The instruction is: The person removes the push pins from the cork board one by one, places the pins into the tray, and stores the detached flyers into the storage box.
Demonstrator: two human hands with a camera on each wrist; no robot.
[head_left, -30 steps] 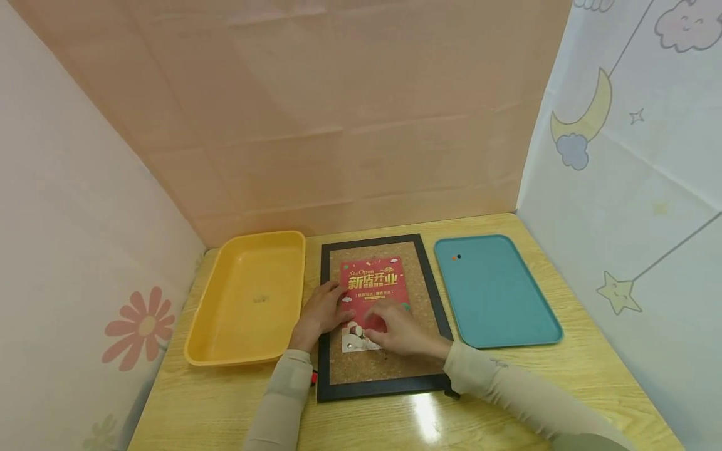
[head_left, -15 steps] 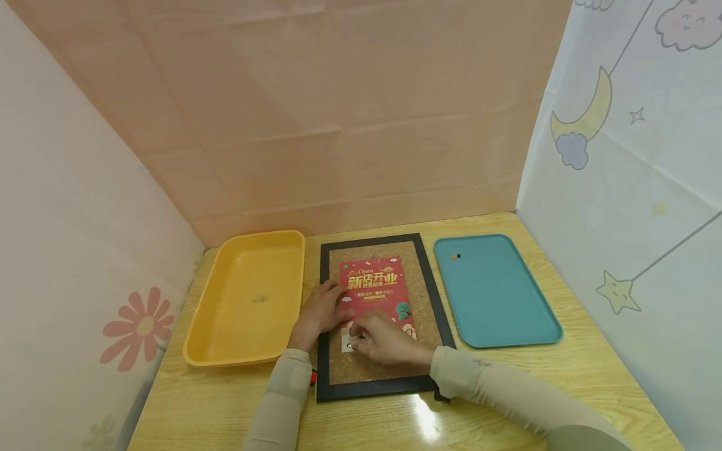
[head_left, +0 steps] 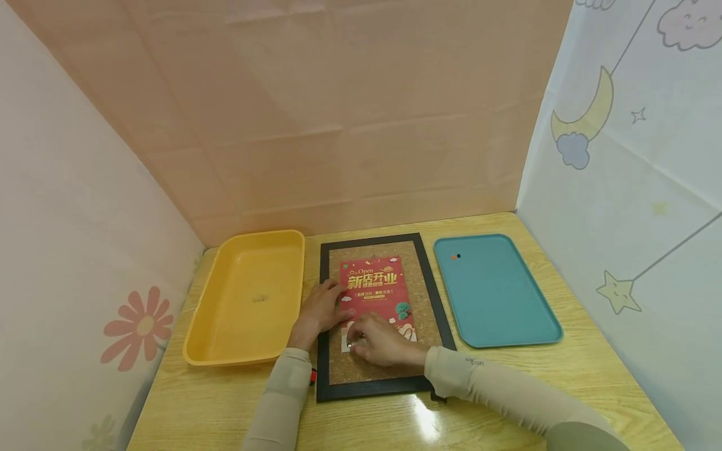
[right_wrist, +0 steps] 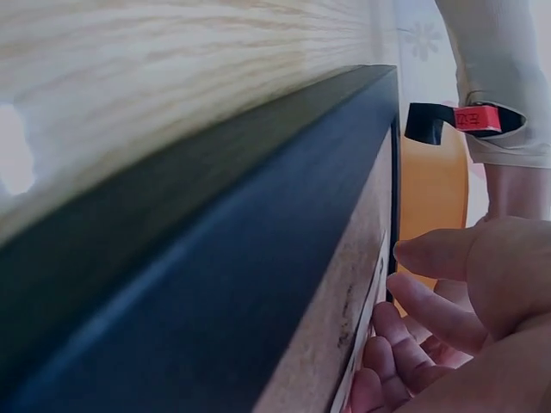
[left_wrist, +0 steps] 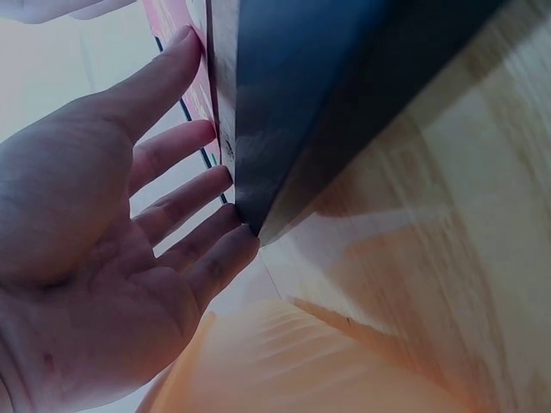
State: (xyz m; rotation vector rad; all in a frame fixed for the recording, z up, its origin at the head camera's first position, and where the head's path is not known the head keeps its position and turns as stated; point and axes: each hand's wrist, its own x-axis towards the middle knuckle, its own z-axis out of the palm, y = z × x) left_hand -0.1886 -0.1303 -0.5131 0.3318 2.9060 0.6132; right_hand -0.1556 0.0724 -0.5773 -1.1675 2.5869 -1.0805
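A red poster (head_left: 375, 285) with gold lettering lies on a cork board (head_left: 361, 369) with a black frame. At the poster's lower left corner is a small silver thumbtack (head_left: 349, 345). The thumb and index finger of my right hand (head_left: 380, 340) close around that tack; its other fingers (right_wrist: 389, 357) curl against the paper. My left hand (head_left: 323, 308) rests over the board's left side, fingertips on the poster's left edge. Seen from the left wrist, the fingers of my left hand (left_wrist: 129, 181) are spread and fairly straight, some touching the black frame (left_wrist: 284, 77).
A yellow tray (head_left: 248, 300) stands to the left of the board, with something small at its middle. On the right lies a teal tray (head_left: 496, 294) holding an orange and a black dot-like piece near its upper left corner. Cloth walls (head_left: 361, 125) enclose the wooden table (head_left: 507, 388).
My right hand has moved left and down across the poster to the tack at its lower left corner, and its fingers have closed in there. The left hand has stayed put.
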